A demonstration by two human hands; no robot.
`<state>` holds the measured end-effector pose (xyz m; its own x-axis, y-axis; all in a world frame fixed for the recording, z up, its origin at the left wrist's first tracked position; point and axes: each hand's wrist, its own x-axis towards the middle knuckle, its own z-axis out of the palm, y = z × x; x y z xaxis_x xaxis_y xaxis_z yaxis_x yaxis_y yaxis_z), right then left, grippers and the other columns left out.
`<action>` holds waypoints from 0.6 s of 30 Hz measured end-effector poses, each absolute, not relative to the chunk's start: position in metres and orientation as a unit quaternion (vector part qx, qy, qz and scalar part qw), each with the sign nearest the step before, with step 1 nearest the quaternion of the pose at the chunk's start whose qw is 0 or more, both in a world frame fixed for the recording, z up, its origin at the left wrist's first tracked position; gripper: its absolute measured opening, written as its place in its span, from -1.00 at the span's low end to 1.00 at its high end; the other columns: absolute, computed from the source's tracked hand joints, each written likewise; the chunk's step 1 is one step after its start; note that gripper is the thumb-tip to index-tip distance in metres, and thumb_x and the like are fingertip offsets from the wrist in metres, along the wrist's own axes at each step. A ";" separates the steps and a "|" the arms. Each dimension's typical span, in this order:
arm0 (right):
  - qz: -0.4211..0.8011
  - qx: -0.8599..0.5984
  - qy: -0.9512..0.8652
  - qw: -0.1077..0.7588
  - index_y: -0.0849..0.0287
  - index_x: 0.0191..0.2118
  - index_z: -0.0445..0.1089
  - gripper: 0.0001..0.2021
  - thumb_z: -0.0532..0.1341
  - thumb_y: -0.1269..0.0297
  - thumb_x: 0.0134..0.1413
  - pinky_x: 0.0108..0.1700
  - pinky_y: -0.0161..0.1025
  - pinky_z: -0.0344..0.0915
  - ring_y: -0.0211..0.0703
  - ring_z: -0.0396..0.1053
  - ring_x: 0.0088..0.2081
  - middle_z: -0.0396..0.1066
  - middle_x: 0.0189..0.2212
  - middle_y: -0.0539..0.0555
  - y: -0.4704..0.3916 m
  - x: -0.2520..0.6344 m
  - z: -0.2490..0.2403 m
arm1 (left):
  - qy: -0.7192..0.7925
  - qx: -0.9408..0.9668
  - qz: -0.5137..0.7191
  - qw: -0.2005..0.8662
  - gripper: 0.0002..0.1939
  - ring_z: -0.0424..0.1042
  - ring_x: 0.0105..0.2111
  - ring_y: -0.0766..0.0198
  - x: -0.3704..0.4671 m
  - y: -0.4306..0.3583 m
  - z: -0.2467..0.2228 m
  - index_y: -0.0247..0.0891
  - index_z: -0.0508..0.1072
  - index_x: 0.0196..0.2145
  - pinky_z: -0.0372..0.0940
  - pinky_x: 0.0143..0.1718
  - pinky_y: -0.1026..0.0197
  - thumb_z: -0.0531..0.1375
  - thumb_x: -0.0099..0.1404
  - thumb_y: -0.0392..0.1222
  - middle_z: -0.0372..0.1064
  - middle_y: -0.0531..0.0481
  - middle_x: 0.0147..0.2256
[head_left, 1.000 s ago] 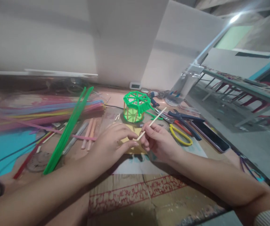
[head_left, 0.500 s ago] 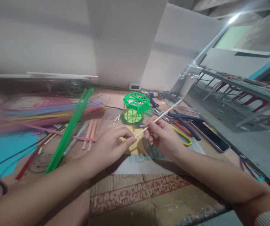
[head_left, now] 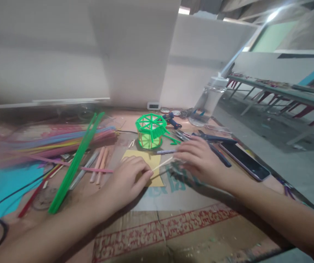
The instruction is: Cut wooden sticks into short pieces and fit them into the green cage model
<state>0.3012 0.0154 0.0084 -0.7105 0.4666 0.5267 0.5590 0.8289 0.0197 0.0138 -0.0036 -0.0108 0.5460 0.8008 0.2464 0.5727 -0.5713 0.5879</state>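
Note:
A thin pale wooden stick (head_left: 162, 164) is pinched between the thumb and fingers of my left hand (head_left: 129, 179), low over a yellow paper square (head_left: 156, 180). On the stick's far side is my right hand (head_left: 200, 160), its slightly blurred fingers stretched out and apart; the rest of the stick is hidden by that hand. Just beyond both hands stands a small round frame (head_left: 151, 123) with a green spoked top, thin brown posts and a green base. A row of short green pieces hangs along the front of its top.
Left lie green strips (head_left: 76, 160), orange glue sticks (head_left: 99, 164) and a colourful bundle (head_left: 71, 140). On the right are dark-handled pliers (head_left: 219, 138), a phone (head_left: 244, 160) and a clear bottle (head_left: 207, 102). A glue gun (head_left: 173, 120) rests behind the frame.
My right hand has moved right along the stick and its fingers have opened out. My left hand keeps its pinch, slightly lower in view. The camera view has shifted a little.

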 end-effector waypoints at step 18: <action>0.043 -0.307 -0.930 0.196 0.22 -0.05 0.45 -0.76 0.08 0.46 0.30 -0.17 -0.17 0.40 -0.08 0.49 -0.22 0.55 -0.22 0.22 -0.011 0.284 -0.031 | 0.467 0.884 0.020 -0.010 -0.61 0.45 -0.07 -0.10 -0.014 -0.022 -0.007 -0.34 0.50 -0.21 0.32 0.00 -0.20 0.09 0.42 0.06 0.49 -0.26 -0.13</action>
<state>0.2842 -0.0115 -0.0310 -0.7349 0.5875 0.3388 0.5536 0.8082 -0.2008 -0.0141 -0.0218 -0.0069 0.5622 0.8258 0.0452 0.8266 -0.5628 0.0011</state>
